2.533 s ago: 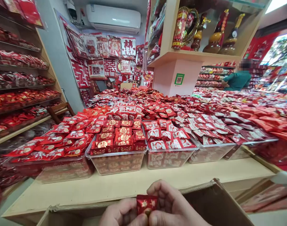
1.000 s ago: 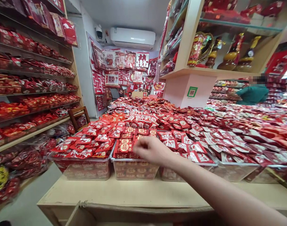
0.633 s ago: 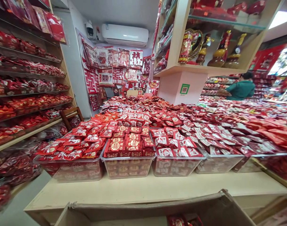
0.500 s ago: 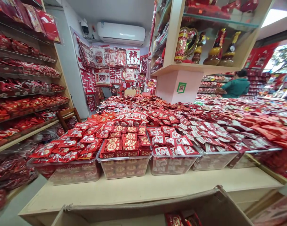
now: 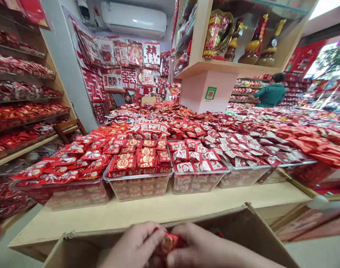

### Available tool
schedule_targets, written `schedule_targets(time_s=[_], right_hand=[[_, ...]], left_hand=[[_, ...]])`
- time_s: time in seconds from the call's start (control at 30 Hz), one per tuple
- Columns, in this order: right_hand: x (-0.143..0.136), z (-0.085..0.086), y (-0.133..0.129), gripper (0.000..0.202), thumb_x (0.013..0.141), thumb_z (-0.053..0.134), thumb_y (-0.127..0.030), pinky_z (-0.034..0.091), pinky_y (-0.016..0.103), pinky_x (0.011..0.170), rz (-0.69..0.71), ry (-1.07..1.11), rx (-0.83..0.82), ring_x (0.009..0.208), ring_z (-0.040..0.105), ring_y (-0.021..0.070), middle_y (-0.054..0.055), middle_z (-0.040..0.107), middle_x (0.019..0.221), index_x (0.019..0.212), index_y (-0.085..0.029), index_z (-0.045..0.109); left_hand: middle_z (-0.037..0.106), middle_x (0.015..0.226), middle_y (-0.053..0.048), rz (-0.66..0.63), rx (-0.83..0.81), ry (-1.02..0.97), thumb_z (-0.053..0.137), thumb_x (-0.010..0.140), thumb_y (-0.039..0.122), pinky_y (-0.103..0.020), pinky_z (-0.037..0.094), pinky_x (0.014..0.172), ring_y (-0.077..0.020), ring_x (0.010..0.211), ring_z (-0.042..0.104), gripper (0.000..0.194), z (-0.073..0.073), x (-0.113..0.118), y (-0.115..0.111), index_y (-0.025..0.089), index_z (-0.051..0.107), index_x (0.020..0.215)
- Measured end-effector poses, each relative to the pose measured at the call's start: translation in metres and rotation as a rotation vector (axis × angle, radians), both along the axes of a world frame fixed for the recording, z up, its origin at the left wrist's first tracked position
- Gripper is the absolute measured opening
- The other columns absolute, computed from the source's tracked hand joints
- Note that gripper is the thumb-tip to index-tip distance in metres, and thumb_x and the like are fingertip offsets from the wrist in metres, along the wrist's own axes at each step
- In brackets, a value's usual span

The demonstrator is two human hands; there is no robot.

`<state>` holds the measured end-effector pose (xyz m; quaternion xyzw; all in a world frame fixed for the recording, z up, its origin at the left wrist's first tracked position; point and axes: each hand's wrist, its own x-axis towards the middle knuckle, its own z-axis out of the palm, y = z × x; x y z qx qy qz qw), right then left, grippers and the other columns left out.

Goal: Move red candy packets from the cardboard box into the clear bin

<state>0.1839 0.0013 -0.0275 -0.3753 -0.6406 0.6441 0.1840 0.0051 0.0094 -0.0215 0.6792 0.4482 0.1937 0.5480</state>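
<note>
My left hand (image 5: 133,243) and my right hand (image 5: 197,245) meet at the bottom middle, over an open cardboard box (image 5: 259,230). Both pinch a small red packet with a gold mark (image 5: 170,242) between their fingers. Beyond the box, on the pale wooden counter (image 5: 147,212), stands a clear plastic bin (image 5: 137,186) packed with red and gold packets. Similar bins sit to its left (image 5: 75,195) and right (image 5: 197,182).
Red packets cover the whole display table back to the pink pillar (image 5: 209,91). Shelves of red goods (image 5: 21,108) run along the left wall. A person in a green top (image 5: 270,95) stands far right. Gourd ornaments (image 5: 253,41) fill the upper shelf.
A second ago my right hand reached out over the middle bin. Both hands then dropped out of view. Now they are together over the box, holding a red packet.
</note>
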Motion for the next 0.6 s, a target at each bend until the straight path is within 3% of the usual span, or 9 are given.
schedule_targets(time_s=[0.1, 0.2, 0.3, 0.47, 0.6], right_hand=[[0.002, 0.015, -0.002, 0.031, 0.072, 0.059, -0.041, 0.039, 0.017, 0.049, 0.025, 0.226, -0.156, 0.045, 0.044, 0.0042, -0.001, 0.054, 0.061, 0.079, -0.011, 0.06], [0.004, 0.023, -0.001, 0.042, 0.071, 0.058, -0.051, 0.038, 0.016, 0.046, 0.055, 0.279, -0.176, 0.04, 0.042, 0.002, 0.0, 0.054, 0.063, 0.078, -0.009, 0.06], [0.005, 0.023, 0.001, 0.042, 0.074, 0.055, -0.052, 0.041, 0.017, 0.049, 0.024, 0.295, -0.146, 0.045, 0.048, 0.0038, 0.001, 0.055, 0.066, 0.078, -0.01, 0.059], [0.002, 0.02, -0.001, 0.036, 0.072, 0.06, -0.049, 0.04, 0.017, 0.047, -0.226, 0.279, -0.084, 0.048, 0.053, 0.0069, -0.001, 0.058, 0.063, 0.075, -0.016, 0.046], [0.002, 0.024, -0.005, 0.029, 0.078, 0.053, -0.044, 0.04, 0.018, 0.049, -0.208, 0.216, 0.016, 0.054, 0.057, 0.0095, 0.0, 0.061, 0.065, 0.071, -0.017, 0.043]], left_hand=[[0.061, 0.059, 0.0, 0.074, -0.101, -0.14, 0.043, 0.08, 0.052, -0.02, 0.04, 0.046, -0.0144, 0.057, 0.058, 0.041, 0.011, 0.002, 0.002, 0.015, 0.059, 0.076], [0.059, 0.055, 0.001, 0.07, -0.152, -0.219, 0.047, 0.079, 0.052, -0.02, 0.041, 0.046, -0.0133, 0.054, 0.056, 0.04, 0.015, 0.001, 0.001, 0.014, 0.061, 0.074], [0.061, 0.056, 0.0, 0.107, -0.145, -0.263, 0.048, 0.079, 0.051, -0.02, 0.042, 0.046, -0.0138, 0.055, 0.057, 0.04, 0.015, 0.0, 0.0, 0.014, 0.063, 0.078], [0.066, 0.066, -0.001, 0.131, -0.06, -0.21, 0.047, 0.081, 0.049, -0.02, 0.041, 0.049, -0.0138, 0.059, 0.058, 0.038, 0.017, 0.001, -0.002, 0.017, 0.066, 0.089], [0.064, 0.064, 0.0, 0.137, -0.073, -0.269, 0.051, 0.078, 0.051, -0.021, 0.042, 0.049, -0.014, 0.059, 0.058, 0.038, 0.016, 0.001, -0.003, 0.018, 0.067, 0.089]])
